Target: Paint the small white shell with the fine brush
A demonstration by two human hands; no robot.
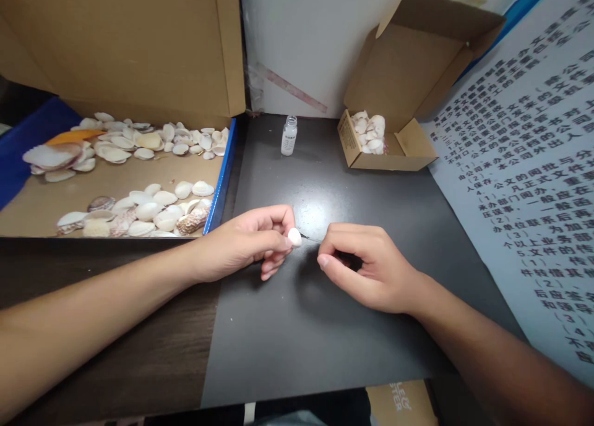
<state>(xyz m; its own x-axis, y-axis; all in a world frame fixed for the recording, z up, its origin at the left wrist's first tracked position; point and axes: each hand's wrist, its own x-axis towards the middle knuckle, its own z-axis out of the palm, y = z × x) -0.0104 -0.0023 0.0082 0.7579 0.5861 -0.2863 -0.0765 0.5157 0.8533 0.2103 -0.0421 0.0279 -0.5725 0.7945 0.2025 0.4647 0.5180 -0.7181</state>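
My left hand [250,240] pinches a small white shell [294,237] between thumb and fingers, just above the dark mat [297,327]. My right hand [366,265] is closed in a pinch on a thin dark needle-like tool [310,237] whose tip touches the shell. Both hands hover near the middle of the mat, a few centimetres apart.
A big open cardboard box [139,61] at the left holds several loose shells [148,209]. A small clear bottle [288,135] stands at the back. A small open carton [394,148] at the back right holds white shells. A printed sheet [533,185] lies along the right.
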